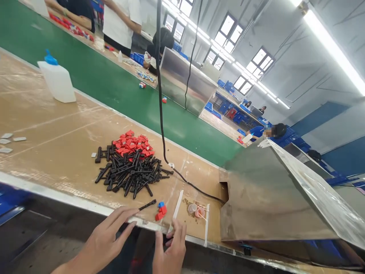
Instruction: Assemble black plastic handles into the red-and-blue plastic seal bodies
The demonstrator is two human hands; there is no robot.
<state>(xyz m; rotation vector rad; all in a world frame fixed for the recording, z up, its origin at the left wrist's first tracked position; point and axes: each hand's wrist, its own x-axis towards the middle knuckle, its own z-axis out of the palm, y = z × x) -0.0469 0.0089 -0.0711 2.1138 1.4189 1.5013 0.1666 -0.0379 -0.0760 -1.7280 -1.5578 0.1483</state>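
Left hand [105, 238] at the table's [71, 160] front edge, thumb and fingers parted, fingertips by the near end of a black plastic stick [147, 205]. Right hand [172, 249]: fingers narrowed (can't tell if gripping). Red and blue pieces [162, 210] lie between stick and right hand.

Factory workshop: long green conveyor belt [119, 90] is running from ten o'clock; white-shirted worker [121, 23] is standing at eleven.
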